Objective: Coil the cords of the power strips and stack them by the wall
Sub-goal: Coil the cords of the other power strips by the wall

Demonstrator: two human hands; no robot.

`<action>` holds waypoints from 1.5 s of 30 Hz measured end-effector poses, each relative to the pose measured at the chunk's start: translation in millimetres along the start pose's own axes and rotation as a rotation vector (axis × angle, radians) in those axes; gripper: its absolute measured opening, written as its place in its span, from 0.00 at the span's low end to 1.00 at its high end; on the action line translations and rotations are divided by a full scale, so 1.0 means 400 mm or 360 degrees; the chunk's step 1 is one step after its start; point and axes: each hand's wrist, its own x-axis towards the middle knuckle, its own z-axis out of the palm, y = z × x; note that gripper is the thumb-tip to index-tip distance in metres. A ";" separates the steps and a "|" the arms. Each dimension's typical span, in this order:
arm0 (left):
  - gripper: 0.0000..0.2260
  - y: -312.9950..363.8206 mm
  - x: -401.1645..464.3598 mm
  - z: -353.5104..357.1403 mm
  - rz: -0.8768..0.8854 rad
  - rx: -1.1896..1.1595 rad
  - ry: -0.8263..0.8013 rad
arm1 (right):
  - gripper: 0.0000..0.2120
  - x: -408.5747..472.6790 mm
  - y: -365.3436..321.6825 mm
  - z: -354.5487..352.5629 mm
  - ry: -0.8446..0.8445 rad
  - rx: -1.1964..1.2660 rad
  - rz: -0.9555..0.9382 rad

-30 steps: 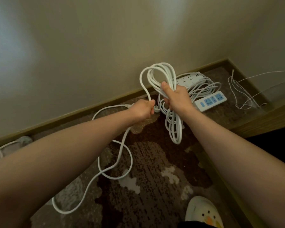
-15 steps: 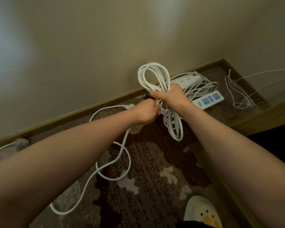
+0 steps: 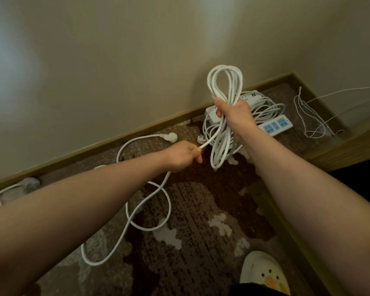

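Observation:
My right hand (image 3: 234, 116) grips a bundle of white cord loops (image 3: 224, 86) around its middle, loops standing above the fist and hanging below it. My left hand (image 3: 183, 154) holds the loose run of the same cord (image 3: 150, 199), which trails over the carpet in loops and ends in a white plug (image 3: 169, 137) near the baseboard. Behind my right hand, white power strips (image 3: 276, 126) with blue sockets lie by the wall among their coiled cords (image 3: 265, 110).
A patterned brown carpet (image 3: 201, 242) covers the floor. A wooden ledge (image 3: 340, 150) runs along the right. Thin white wire (image 3: 308, 116) lies tangled in the far right corner. Another plug and cord (image 3: 28, 183) lie at far left. A white slipper (image 3: 263, 274) is at the bottom.
My left hand has slid down and left along the cord, away from my right hand. The right hand has shifted right with the bundle, its grip unchanged.

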 end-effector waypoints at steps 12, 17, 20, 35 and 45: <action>0.15 -0.042 -0.030 -0.006 0.0149 0.0366 -0.0097 | 0.10 -0.017 0.011 0.018 0.0095 0.0198 0.0001; 0.11 -0.085 -0.053 -0.052 0.0062 -0.0260 0.0030 | 0.09 0.012 0.010 -0.013 0.0263 -0.0020 -0.0043; 0.09 -0.134 -0.058 -0.094 0.0135 -0.0300 0.0264 | 0.09 0.035 0.019 -0.032 0.0398 0.0031 -0.0017; 0.15 -0.196 -0.122 -0.134 0.0034 0.1222 -0.0342 | 0.08 0.072 0.034 -0.060 0.0781 0.0158 0.0042; 0.15 -0.157 -0.107 -0.022 0.0276 0.1620 -0.0613 | 0.11 0.071 0.007 0.010 0.0546 -0.0083 -0.0126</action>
